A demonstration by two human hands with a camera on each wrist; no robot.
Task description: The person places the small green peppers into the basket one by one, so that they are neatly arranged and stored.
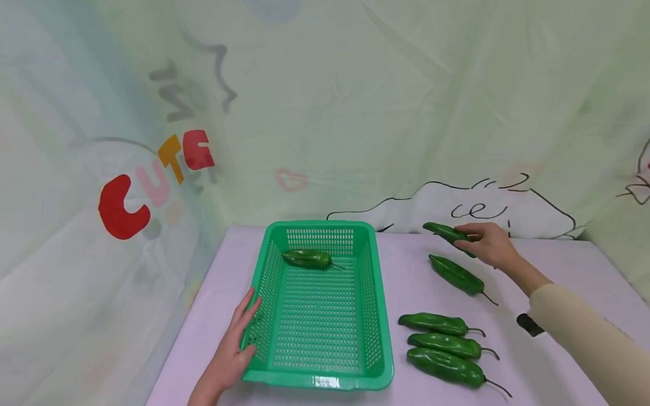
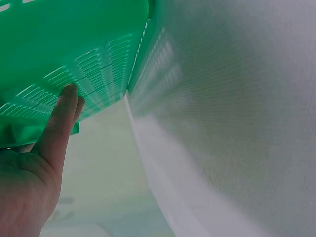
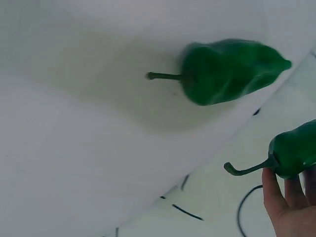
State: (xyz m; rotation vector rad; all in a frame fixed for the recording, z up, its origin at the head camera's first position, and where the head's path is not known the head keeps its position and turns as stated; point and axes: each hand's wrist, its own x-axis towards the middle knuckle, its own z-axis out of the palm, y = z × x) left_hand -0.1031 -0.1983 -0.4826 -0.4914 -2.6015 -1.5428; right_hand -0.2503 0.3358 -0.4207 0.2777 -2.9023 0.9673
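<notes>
Green pepper (image 1: 443,232) first, since it's what everything hangs on: it's right of center in the frame, up by the back edge of the bench (image 1: 408,266).

Left to right from where I'm standing: the left hand (image 1: 230,352), lower left of center, looks to have the basket (image 1: 384,320) by its left rim, thumb over the edge, a couple of pretty straight fingers against the outside wall. The basket fills the middle, long side running front to back, with a lone pepper (image 1: 308,258) lying crosswise at its far end, stem to the right.

Across a stretch of bench comes the green pepper, pinched in the right hand (image 1: 490,245) toward its stem end. Tip points upper left, body slants to lower right. Seems to be off the surface, though I wouldn't swear to it. Key bit imo: it's well apart from the basket, off to the right, tip end on the basket side, with the right hand behind it. Of the two hands that's easily the nearer; the other is on the opposite rim.

Just below it in the frame there's a loose pepper (image 1: 456,274) on a similar slant, then three peppers (image 1: 445,344) side by side, lower right, nearly crosswise, stems right.
</notes>
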